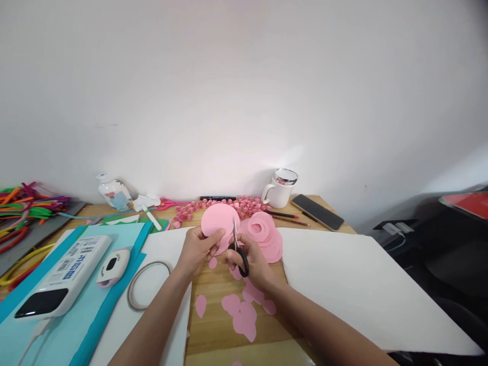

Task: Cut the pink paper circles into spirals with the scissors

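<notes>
My left hand (199,249) pinches the lower left edge of a pink paper circle (218,219), held up over the table. In my right hand (253,259) is a pair of scissors (239,251) with black handles, blades pointing up along the circle's right edge. Whether the blades touch the paper I cannot tell. Just behind the right hand lies a pile of pink paper discs and spirals (269,236). Small pink paper offcuts (244,316) are scattered on the wood below the hands.
Many small rolled pink paper roses (246,206) lie along the back by a white mug (280,189). A phone (318,212) and pencils are at right. On the left are a power bank (64,277), a tape roll (130,295), a bottle (113,192) and colourful pipe cleaners (34,208).
</notes>
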Motion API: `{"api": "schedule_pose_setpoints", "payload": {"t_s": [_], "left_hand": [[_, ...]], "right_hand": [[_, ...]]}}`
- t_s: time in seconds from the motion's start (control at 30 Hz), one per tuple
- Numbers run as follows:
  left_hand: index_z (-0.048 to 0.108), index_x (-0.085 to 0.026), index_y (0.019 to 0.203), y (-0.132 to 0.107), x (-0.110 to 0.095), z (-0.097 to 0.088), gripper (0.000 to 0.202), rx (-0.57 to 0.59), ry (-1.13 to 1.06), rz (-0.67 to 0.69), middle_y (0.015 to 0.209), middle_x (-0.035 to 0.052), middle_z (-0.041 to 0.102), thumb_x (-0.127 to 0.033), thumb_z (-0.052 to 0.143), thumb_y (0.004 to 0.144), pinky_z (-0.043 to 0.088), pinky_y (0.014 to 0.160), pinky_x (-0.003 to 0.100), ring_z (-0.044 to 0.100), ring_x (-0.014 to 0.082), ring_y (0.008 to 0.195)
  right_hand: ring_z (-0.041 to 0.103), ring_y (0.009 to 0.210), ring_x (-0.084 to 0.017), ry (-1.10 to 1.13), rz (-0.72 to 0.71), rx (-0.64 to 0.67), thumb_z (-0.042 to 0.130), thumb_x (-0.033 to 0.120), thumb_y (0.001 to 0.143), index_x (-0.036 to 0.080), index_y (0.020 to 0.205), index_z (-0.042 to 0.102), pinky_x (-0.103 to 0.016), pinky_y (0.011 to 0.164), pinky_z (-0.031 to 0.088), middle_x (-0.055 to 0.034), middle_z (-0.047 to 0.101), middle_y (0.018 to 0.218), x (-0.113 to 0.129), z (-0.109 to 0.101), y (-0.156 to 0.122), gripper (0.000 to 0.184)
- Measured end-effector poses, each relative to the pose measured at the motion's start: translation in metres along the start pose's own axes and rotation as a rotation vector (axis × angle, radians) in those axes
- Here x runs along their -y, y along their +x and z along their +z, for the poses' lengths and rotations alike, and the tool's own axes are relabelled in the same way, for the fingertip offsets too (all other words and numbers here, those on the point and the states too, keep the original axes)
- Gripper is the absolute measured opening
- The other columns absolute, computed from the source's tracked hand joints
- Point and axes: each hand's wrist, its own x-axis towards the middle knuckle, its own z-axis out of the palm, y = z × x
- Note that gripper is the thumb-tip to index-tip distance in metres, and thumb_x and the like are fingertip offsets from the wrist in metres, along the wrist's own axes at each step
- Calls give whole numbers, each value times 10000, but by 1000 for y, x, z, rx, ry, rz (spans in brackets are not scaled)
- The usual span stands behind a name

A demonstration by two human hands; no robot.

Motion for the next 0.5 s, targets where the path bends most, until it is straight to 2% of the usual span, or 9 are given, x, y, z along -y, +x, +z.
{"api": "schedule_pose_setpoints", "payload": {"t_s": [0.23, 0.5], "left_hand": [[472, -159, 427, -2, 1, 1, 371, 53, 34, -39, 331, -59, 424, -345, 701, 652, 221, 312, 190, 330, 45, 286], [451, -158, 408, -2, -3, 1, 394, -5, 9, -14, 324, -63, 392, -351, 726, 614, 198, 346, 190, 297, 37, 323]], "right_hand": [[457, 620, -119, 76, -111, 11, 754, 352, 643, 214, 791, 422, -238, 556, 327, 41, 505, 679, -2, -4, 3, 389], [348, 524, -83, 52, -74, 3, 745, 369, 643, 211, 801, 435, -219, 483, 246, 61, 466, 634, -6, -5, 5, 382]]}}
